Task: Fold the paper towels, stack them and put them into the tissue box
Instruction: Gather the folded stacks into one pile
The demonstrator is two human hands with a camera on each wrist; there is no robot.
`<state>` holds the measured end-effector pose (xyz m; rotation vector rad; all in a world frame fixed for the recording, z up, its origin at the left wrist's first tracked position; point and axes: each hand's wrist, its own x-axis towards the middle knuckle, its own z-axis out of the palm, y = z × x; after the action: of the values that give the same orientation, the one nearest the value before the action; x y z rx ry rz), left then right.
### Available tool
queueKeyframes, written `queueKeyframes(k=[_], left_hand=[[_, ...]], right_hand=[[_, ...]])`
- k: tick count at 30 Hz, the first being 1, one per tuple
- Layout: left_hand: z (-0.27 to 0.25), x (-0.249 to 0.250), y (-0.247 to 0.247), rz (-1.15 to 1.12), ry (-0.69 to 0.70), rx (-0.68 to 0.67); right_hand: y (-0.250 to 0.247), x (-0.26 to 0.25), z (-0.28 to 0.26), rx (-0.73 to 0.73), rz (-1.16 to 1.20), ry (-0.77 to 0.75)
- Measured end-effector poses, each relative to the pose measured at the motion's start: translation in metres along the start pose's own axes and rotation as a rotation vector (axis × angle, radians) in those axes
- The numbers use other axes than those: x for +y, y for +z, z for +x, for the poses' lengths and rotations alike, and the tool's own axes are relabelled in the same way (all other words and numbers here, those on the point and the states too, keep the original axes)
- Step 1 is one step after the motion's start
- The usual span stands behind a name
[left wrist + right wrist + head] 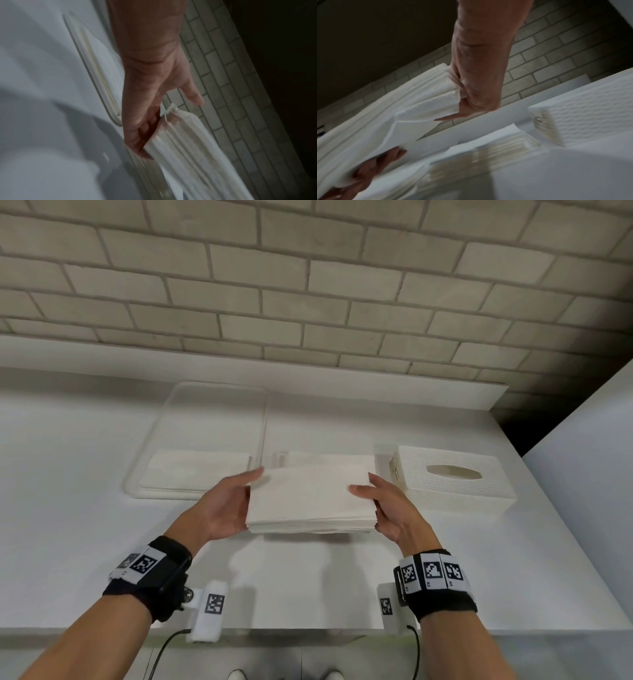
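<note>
A thick stack of folded white paper towels [310, 498] hangs just above the white table, level, between both hands. My left hand [226, 505] grips its left end, thumb on top and fingers curled underneath [145, 132]. My right hand [387, 508] grips the right end the same way; in the right wrist view the hand [477, 86] pinches the stack [419, 101]. The white textured tissue box [455, 477], with an oval slot on top, stands just to the right of the stack, apart from it [590, 108].
A pale shallow tray [219, 386] lies at the left with a few folded towels [195, 470] in it. Behind and below the stack lies a clear flat piece [282, 457], mostly hidden. A brick wall closes the back; a white panel stands at far right.
</note>
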<state>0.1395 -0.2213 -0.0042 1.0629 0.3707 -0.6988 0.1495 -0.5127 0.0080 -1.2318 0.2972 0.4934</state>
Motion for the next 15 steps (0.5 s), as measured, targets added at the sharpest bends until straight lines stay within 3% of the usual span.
queueKeyframes(k=[3, 6, 9, 12, 15], left_hand=[[0.007, -0.011, 0.003, 0.338, -0.004, 0.024], [0.015, -0.025, 0.002, 0.616, 0.082, 0.096], [0.016, -0.038, 0.002, 0.561, 0.226, 0.1], [0.014, -0.048, 0.003, 0.466, 0.406, 0.209], [0.015, -0.057, -0.003, 0.477, 0.461, 0.254]], right_hand=[[-0.013, 0.014, -0.003, 0.045, -0.073, 0.04], [-0.021, 0.027, -0.003, 0.082, -0.283, 0.087], [-0.028, 0.034, -0.001, 0.114, -0.342, 0.034], [-0.031, 0.037, -0.001, 0.096, -0.25, -0.11], [-0.033, 0.048, -0.002, 0.06, -0.215, -0.168]])
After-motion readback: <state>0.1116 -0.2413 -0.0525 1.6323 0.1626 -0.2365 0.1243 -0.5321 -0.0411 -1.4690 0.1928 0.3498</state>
